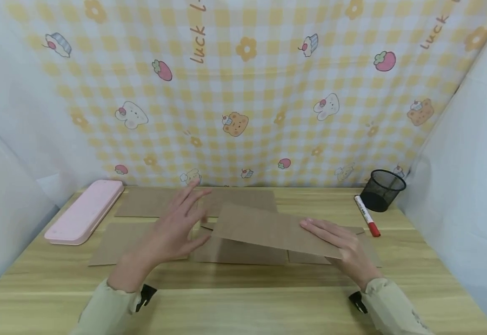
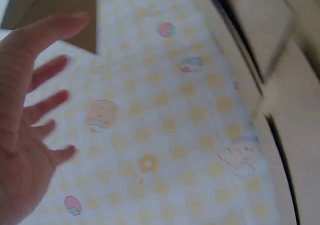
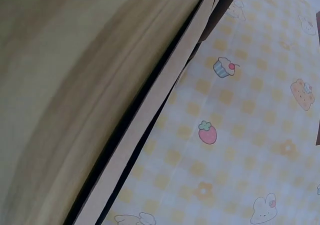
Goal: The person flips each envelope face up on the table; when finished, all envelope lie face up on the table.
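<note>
Gripped in the right hand (image 1: 343,246) is a card (image 1: 264,228); the left hand (image 1: 172,228) is held with fingers spread. Other sheets (image 1: 243,253) are laid on the table (image 1: 243,307) below, partly hidden by card and hands, flanked by a pink case (image 1: 86,211) at left and a marker (image 1: 366,215) beside a mesh cup (image 1: 383,186) at right. The card is held by its right end, its other end pointed leftward. "luck" is printed on the cloth (image 1: 268,83) behind.

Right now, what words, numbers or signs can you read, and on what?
"luck l", cut off above: yellow-and-white checked fabric curtain, left of centre.
"luck", then a cut-off letter: same curtain, upper right.
White, red-capped marker pen: any print too small to read.
Pale fabric right sleeve: marks too blurred to read.
</note>
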Available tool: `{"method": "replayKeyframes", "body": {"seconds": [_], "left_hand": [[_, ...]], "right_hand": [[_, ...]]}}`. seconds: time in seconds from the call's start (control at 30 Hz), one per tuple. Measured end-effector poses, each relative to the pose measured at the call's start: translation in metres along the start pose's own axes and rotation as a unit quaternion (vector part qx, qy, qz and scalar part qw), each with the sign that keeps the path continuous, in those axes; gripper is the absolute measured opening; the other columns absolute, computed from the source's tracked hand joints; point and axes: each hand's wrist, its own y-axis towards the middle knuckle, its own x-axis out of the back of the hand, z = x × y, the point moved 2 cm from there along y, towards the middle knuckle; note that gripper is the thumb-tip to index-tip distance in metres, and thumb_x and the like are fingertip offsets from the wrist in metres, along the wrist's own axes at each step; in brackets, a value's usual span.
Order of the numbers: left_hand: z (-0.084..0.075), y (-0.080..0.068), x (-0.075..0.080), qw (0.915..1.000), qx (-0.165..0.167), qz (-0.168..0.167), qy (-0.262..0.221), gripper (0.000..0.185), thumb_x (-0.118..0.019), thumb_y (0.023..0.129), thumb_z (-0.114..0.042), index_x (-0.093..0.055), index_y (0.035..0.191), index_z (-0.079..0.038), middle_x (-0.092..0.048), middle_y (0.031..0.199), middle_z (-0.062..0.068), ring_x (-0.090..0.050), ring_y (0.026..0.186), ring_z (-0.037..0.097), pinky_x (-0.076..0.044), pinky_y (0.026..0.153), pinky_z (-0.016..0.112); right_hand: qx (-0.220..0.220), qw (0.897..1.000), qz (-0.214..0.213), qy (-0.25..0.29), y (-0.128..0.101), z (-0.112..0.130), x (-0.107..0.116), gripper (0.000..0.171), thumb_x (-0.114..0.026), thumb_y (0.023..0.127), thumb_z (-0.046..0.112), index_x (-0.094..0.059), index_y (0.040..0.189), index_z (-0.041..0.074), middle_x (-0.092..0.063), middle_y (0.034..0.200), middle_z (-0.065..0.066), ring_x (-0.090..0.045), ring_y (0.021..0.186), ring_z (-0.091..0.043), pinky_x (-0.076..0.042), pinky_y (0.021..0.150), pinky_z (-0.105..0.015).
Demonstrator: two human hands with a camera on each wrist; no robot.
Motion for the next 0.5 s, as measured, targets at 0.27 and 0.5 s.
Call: {"method": "replayKeyframes", "body": {"seconds": [0.27, 0.5], "left_hand": [[0.0, -0.004, -0.027, 0.992, -0.083, 0.059, 0.074, 0.039, -0.08, 0.065, -0.044, -0.065, 0.061, -0.008, -0.014, 0.154, 0.007, -0.011, 0.138, 0.037, -0.014, 0.108, 0.053], [-0.01, -0.002, -0.037, 0.9879, -0.123, 0.033, 0.088, 0.096, -0.086, 0.055, -0.041, -0.048, 0.133, 0.0, -0.033, 0.147, 0.006, -0.024, 0.136, 0.029, -0.019, 0.109, 0.042]], "right_hand": [[-0.013, 0.999, 0.028, 0.008, -0.005, 0.001, -0.001, 0.041, -0.044, 0.096, 0.033, -0.067, 0.113, 0.003, -0.064, 0.113, -0.011, -0.062, 0.097, -0.023, -0.041, 0.094, -0.024], [-0.076, 0.991, 0.093, 0.063, -0.007, 0.006, -0.004, 0.038, -0.039, 0.099, 0.026, -0.062, 0.124, 0.009, -0.059, 0.124, -0.005, -0.054, 0.113, -0.016, -0.034, 0.099, -0.02]]}}
